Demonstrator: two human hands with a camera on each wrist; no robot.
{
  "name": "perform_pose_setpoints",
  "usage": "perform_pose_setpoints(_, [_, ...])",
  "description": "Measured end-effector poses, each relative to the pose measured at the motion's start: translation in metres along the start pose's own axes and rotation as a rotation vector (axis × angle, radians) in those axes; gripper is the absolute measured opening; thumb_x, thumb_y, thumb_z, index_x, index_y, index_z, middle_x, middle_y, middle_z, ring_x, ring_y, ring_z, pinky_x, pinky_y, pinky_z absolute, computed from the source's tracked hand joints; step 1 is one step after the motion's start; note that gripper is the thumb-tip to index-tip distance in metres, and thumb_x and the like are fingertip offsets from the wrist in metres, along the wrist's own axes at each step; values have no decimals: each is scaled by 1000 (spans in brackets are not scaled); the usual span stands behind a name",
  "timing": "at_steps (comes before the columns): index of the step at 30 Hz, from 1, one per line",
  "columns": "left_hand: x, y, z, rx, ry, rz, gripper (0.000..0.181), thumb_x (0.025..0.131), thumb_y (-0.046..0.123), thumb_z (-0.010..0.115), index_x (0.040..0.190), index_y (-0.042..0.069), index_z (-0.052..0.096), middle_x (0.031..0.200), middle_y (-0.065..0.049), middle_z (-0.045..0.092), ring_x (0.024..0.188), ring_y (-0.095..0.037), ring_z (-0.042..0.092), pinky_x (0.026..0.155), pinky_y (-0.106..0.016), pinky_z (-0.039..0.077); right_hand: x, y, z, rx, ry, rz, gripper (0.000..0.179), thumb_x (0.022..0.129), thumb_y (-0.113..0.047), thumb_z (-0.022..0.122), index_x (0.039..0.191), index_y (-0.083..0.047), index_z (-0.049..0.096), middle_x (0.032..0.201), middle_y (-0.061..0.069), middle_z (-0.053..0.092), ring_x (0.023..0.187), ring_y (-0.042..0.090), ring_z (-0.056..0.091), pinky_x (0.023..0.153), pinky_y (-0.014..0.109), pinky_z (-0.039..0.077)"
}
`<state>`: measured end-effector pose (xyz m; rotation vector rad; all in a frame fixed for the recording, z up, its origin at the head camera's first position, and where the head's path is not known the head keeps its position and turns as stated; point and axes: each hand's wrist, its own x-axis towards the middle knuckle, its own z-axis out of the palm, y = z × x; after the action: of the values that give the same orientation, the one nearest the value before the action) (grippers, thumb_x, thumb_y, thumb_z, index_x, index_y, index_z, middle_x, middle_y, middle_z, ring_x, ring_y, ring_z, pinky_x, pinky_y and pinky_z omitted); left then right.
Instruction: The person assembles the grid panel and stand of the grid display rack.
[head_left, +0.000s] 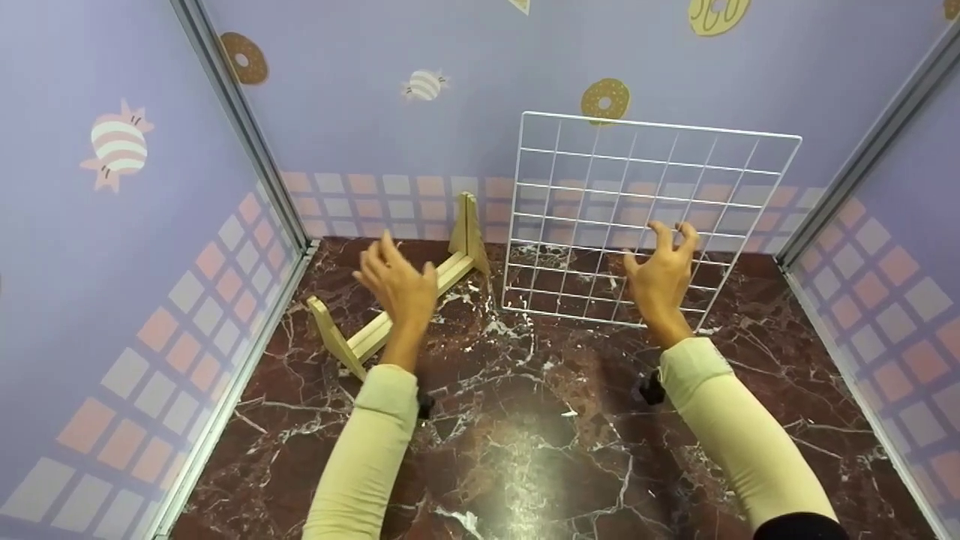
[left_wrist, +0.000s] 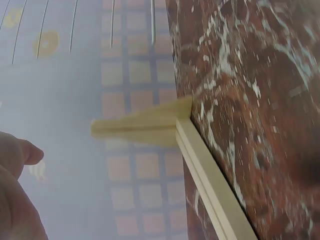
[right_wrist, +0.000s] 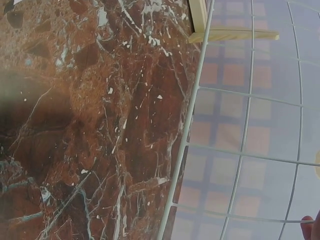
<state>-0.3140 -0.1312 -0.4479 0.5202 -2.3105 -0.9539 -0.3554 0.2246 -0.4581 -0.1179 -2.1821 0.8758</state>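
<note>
A white wire grid panel (head_left: 660, 125) stands on its lower edge and leans back toward the rear wall. In front of it is my right hand (head_left: 661, 277), thumb and fingers spread and bent, with nothing gripped between them. The right wrist view catches a fingertip (right_wrist: 307, 227) close to one of the wires. To the left, a pale wooden stand (head_left: 457, 270) with two upright ends and a grooved rail lies slantwise on the floor. My left hand (head_left: 401, 289) is raised over this stand, fingers loosely apart and holding nothing; its thumb (left_wrist: 31, 153) appears in the left wrist view.
Dark red marbled surface (head_left: 525, 442) spreads under everything. Lilac panels with printed sweets and checks enclose it at the back wall (head_left: 337, 127), left wall (head_left: 60, 247) and right wall (head_left: 900, 217). A metal strip (head_left: 251, 135) runs up the left corner.
</note>
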Motion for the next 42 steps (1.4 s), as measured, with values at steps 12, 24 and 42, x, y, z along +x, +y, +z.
perform_pose_setpoints(12, [14, -59, -42, 86, 70, -150, 85, 84, 15, 74, 158, 15, 32, 162, -20, 25, 154, -39, 14, 128, -61, 4, 0, 8, -4, -6, -24, 12, 53, 80, -17, 84, 127, -12, 62, 147, 19, 40, 114, 46, 57, 83, 56, 57])
perform_pose_setpoints(24, [0, -101, -43, -213, 150, -245, 84, 81, -8, 61, 156, 17, 35, 152, -23, 33, 141, -40, 35, 118, -50, 38, -1, 13, -5, -9, -19, -11, 52, 80, -19, 85, 127, -12, 62, 148, 20, 39, 118, 47, 56, 86, 58, 56])
perform_pose_setpoints(42, [-3, -122, -44, -305, 326, -211, 59, 81, -13, 61, 137, 7, 57, 134, -28, 54, 128, -44, 54, 114, -48, 45, -2, 8, -7, -14, -11, -18, 51, 80, -20, 84, 126, -14, 63, 146, 21, 40, 91, 46, 60, 74, 57, 56])
